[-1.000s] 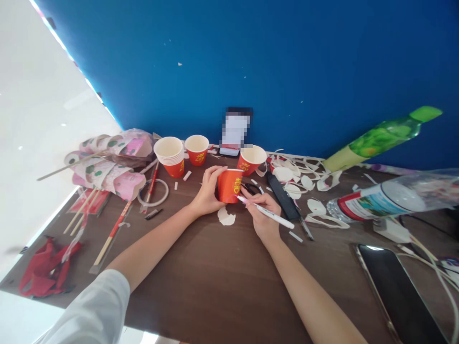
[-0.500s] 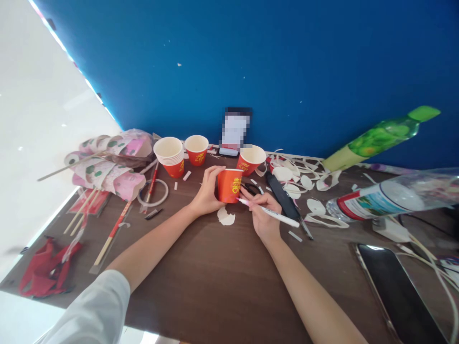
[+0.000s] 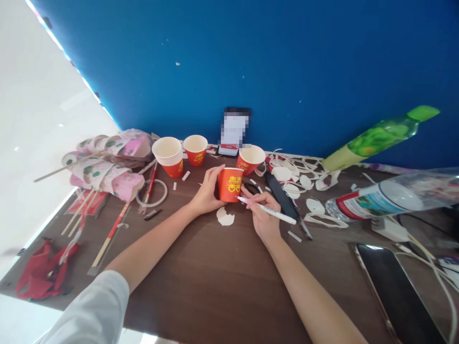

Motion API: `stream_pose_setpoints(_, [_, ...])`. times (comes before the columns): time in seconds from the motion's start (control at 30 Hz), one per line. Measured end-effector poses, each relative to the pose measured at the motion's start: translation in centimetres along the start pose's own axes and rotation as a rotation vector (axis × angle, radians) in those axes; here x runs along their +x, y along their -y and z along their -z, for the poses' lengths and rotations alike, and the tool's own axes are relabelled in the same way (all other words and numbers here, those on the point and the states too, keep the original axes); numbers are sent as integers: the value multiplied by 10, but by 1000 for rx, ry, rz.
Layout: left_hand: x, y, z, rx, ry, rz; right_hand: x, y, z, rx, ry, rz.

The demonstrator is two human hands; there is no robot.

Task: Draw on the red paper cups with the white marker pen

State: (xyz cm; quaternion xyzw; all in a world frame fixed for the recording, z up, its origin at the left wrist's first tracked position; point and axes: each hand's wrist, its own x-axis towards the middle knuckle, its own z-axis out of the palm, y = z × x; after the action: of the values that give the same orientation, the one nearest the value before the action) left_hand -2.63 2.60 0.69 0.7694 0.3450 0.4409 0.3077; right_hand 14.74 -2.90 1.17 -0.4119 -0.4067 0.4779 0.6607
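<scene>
My left hand [image 3: 210, 193] is closed round the left side of a red paper cup [image 3: 229, 185] with yellow characters on its front. The cup stands upright, its rim facing up. Between the fingers of my right hand [image 3: 266, 212] is a white marker [image 3: 276, 213], its pink tip at the cup's lower right side. Whether tip and cup touch, I cannot tell. A torn piece of white paper [image 3: 225, 217] lies on the table just below the cup. Behind it stand another red cup [image 3: 250, 160], a single cup [image 3: 195, 152] and a stack of cups [image 3: 168, 157].
A phone [image 3: 234, 131] leans on the blue wall. Paper scraps [image 3: 292, 174] and a dark box-cutter-like tool [image 3: 281, 196] lie right, beside a green bottle [image 3: 376, 136], a clear bottle [image 3: 380, 196] and another phone [image 3: 398, 286]. Chopsticks [image 3: 111, 234], a red strap [image 3: 46, 272] and wrapped rolls [image 3: 107, 177] lie left.
The red cup has turned in my left hand, so its yellow double character now faces me more fully. My right hand keeps the marker at nearly the same spot.
</scene>
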Motion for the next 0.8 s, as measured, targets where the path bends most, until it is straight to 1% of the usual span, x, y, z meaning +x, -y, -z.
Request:
stream_pose_setpoints(0.3, [-1,7,-3,-43,-8,8,-1,-4,3,-9,28,4])
stream_pose_setpoints(0.57, [-1,6,-3,-60,-19,15,-1,-5,3,-61,-7,15])
stream_pose_setpoints(0.8, [-1,4,-2,-115,-10,44,0,-8,4,-29,-29,59])
